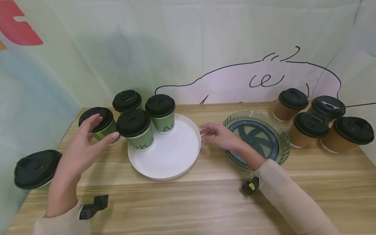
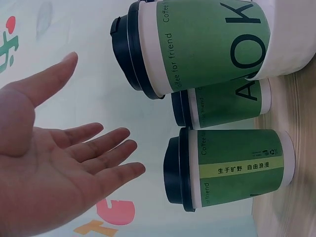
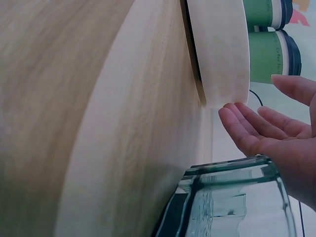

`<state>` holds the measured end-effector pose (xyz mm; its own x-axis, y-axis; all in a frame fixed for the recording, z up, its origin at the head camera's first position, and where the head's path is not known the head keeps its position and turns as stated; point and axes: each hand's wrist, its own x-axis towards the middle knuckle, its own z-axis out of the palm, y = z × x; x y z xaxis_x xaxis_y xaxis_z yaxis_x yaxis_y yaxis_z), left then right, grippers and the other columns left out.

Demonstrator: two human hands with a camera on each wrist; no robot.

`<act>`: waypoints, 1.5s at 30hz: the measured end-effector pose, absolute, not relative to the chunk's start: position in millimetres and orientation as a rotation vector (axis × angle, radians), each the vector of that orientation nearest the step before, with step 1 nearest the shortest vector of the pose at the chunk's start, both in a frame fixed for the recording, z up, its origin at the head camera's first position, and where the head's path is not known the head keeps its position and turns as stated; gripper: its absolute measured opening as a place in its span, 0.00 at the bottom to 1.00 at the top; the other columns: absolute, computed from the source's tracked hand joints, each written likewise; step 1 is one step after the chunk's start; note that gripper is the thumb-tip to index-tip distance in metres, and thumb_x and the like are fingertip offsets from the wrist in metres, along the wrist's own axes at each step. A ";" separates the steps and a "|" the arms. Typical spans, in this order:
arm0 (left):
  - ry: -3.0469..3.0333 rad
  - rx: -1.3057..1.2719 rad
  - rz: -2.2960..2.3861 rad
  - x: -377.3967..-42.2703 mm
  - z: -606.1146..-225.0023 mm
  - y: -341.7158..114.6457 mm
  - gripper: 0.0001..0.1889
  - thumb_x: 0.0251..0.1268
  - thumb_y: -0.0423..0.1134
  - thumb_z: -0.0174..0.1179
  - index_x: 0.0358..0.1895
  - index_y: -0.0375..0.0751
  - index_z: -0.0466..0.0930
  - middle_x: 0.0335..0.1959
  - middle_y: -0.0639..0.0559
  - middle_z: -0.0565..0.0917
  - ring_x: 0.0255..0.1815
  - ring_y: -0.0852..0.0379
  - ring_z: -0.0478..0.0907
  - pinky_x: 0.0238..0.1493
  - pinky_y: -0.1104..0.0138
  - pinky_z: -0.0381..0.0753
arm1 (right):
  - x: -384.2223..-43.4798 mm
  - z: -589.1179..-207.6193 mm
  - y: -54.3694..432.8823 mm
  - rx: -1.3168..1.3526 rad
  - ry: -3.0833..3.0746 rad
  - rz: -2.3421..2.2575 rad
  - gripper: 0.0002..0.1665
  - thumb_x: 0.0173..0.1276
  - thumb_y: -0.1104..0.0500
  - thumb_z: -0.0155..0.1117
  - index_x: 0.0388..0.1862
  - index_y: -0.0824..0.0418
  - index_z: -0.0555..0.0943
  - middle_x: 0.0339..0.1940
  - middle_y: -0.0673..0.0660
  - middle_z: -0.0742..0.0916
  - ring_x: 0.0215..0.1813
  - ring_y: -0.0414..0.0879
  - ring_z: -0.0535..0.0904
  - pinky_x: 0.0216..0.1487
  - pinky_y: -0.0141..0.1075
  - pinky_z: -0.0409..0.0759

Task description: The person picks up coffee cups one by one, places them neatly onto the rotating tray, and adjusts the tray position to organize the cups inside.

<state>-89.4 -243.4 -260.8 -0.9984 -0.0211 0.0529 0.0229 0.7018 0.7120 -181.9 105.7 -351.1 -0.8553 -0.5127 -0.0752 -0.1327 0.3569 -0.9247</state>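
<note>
My left hand hovers with spread fingers by a green paper cup with a black lid. In the left wrist view, a gap separates the fingertips from that cup's lid; the palm holds nothing. Two more green cups stand on a round white tray: a nearer one and one behind it. My right hand is at the tray's right edge, fingers loosely extended. In the right wrist view, its fingertips are right at the tray's rim.
One green cup stands behind the tray, another at the far left. A ribbed glass dish sits under my right forearm. Several brown lidded cups cluster on the right. A printed cloth backs the wooden table.
</note>
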 end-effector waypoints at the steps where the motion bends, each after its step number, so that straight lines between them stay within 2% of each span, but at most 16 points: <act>1: -2.842 0.000 -1.197 -89.1 -260.8 -243.7 0.44 0.63 0.52 0.54 0.72 0.38 0.37 0.70 0.33 0.47 0.70 0.37 0.43 0.64 0.42 0.45 | -181.8 -351.1 105.8 -0.560 2.271 -1.504 0.26 0.64 0.67 0.58 0.61 0.71 0.68 0.53 0.66 0.79 0.54 0.54 0.76 0.55 0.44 0.73; 6: -2.835 -0.005 -1.192 -88.3 -260.0 -246.2 0.43 0.64 0.51 0.54 0.72 0.37 0.37 0.70 0.34 0.47 0.70 0.37 0.42 0.65 0.43 0.44 | -181.3 -350.2 105.9 -0.547 2.272 -1.512 0.26 0.64 0.66 0.58 0.60 0.71 0.68 0.51 0.66 0.79 0.53 0.53 0.76 0.53 0.43 0.74; 15: -2.842 0.021 -1.125 -86.7 -259.3 -248.7 0.43 0.64 0.51 0.54 0.72 0.36 0.38 0.70 0.31 0.47 0.69 0.35 0.43 0.64 0.43 0.46 | -181.5 -349.7 105.5 -0.594 2.264 -1.458 0.26 0.64 0.66 0.58 0.61 0.69 0.69 0.59 0.65 0.75 0.55 0.53 0.75 0.56 0.45 0.72; 23: -2.865 0.106 -1.099 -79.7 -256.0 -256.1 0.45 0.63 0.54 0.54 0.73 0.44 0.35 0.72 0.37 0.43 0.66 0.28 0.44 0.61 0.39 0.47 | -181.8 -350.5 105.3 -0.599 2.271 -1.484 0.25 0.64 0.68 0.57 0.60 0.71 0.69 0.56 0.65 0.77 0.55 0.54 0.75 0.54 0.42 0.74; 31: -2.870 0.183 -1.045 -72.4 -255.1 -263.1 0.46 0.62 0.55 0.54 0.73 0.47 0.32 0.72 0.41 0.42 0.65 0.25 0.44 0.58 0.36 0.48 | -181.1 -351.0 106.4 -0.587 2.301 -1.498 0.23 0.64 0.66 0.59 0.58 0.71 0.71 0.51 0.65 0.80 0.53 0.53 0.75 0.53 0.42 0.74; 39: -2.905 0.263 -0.924 -67.3 -254.7 -269.9 0.47 0.62 0.57 0.53 0.73 0.42 0.33 0.72 0.37 0.41 0.65 0.26 0.42 0.53 0.32 0.49 | -181.5 -351.0 105.3 -0.619 2.275 -1.473 0.25 0.63 0.67 0.58 0.60 0.70 0.70 0.58 0.65 0.76 0.54 0.54 0.76 0.55 0.44 0.73; 45: -2.915 0.333 -0.847 -62.0 -256.1 -276.3 0.48 0.61 0.58 0.53 0.72 0.41 0.31 0.72 0.38 0.40 0.65 0.25 0.44 0.51 0.32 0.51 | -181.9 -352.5 104.9 -0.628 2.269 -1.472 0.25 0.63 0.68 0.58 0.60 0.70 0.70 0.57 0.65 0.76 0.54 0.53 0.76 0.55 0.43 0.73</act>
